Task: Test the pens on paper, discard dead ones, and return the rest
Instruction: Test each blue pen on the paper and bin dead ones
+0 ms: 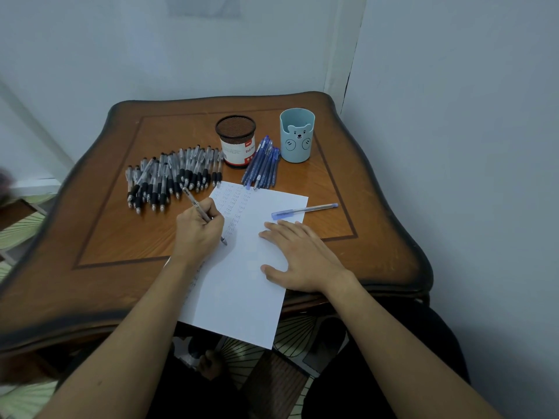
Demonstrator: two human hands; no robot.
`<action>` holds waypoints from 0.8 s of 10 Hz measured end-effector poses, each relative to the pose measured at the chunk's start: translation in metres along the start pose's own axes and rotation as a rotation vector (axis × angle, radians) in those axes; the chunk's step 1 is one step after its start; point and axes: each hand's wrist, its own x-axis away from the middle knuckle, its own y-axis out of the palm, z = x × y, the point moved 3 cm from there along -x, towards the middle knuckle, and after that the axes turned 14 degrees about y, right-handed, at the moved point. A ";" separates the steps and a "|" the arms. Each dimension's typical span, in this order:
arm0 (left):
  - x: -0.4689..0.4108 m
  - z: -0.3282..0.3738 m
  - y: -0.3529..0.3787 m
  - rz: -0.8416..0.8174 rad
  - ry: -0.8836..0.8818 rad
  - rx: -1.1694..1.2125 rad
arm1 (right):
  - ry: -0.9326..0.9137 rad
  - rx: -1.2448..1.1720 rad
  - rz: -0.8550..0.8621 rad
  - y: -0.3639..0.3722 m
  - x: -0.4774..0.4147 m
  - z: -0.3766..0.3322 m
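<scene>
Left hand [196,229]: I see it curled round a clear pen [203,214], tip on the paper [242,282].
Right hand [298,258]: flat, pinning the sheet.
Risk: the thin sheet overhangs the glossy wooden table [121,237] at 6 o'clock; if the right hand lifts, I judge it slides.
Pile [172,176]: round, rubber-gripped pens at 10 o'clock could roll.

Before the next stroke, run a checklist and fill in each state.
1. Left hand grips pen: ok.
2. Pen tip over paper: ok.
3. Right hand flat on paper, steadying it: ok.
4. Blank space beside the tip: ok.
5. Ink flowing from this pen: cannot tell.
6. Mesh cup and bear cup upright: ok.
</scene>
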 end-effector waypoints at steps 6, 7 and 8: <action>-0.004 0.001 -0.009 -0.012 -0.272 0.241 | 0.044 -0.051 -0.058 -0.007 -0.003 -0.001; -0.002 0.012 -0.015 -0.031 -0.267 0.271 | 0.067 -0.073 -0.075 -0.009 -0.004 -0.006; 0.000 0.020 -0.030 0.022 -0.273 0.288 | 0.088 -0.119 -0.043 -0.013 -0.004 -0.021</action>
